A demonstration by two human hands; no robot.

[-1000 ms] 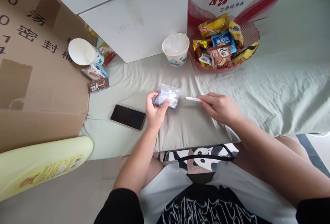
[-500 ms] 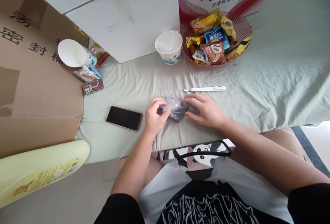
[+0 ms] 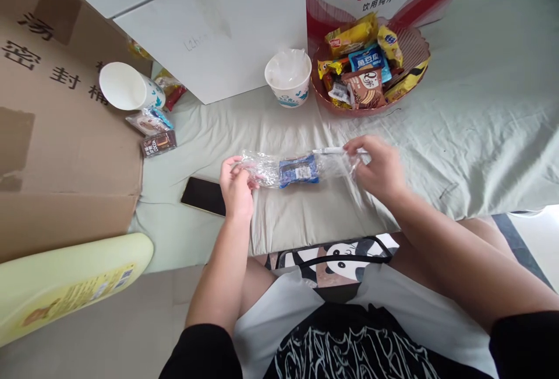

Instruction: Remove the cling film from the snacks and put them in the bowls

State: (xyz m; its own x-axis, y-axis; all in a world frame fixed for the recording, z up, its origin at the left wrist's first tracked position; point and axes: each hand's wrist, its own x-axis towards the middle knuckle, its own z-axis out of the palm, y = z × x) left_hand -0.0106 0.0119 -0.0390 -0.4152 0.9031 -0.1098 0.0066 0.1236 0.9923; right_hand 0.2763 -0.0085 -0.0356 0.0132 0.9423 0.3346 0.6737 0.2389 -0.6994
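A small blue snack packet (image 3: 299, 171) lies on the cloth, covered by clear plastic wrap (image 3: 264, 170) that spreads out to both sides. At the wrap's left end, my left hand (image 3: 238, 184) is closed on the film, above the right end of a black phone (image 3: 202, 195). My right hand (image 3: 376, 165), slightly blurred, pinches the wrap's right end. A white craft knife (image 3: 329, 150) lies just behind the wrap; my right hand hides its right part, and I cannot tell whether they touch.
Behind stand a paper cup (image 3: 289, 79) lined with plastic and a pink basket (image 3: 414, 47) of packaged snacks. At left, another paper cup (image 3: 126, 88) lies tipped beside a cocoa snack packet (image 3: 159, 143) and a cardboard box (image 3: 65, 152). A white box (image 3: 218, 35) borders the back.
My hands have moved apart, left and right, drawing the bunched plastic wrap out wide. The blue packet now shows clearly in the middle, and my left hand covers part of the phone.
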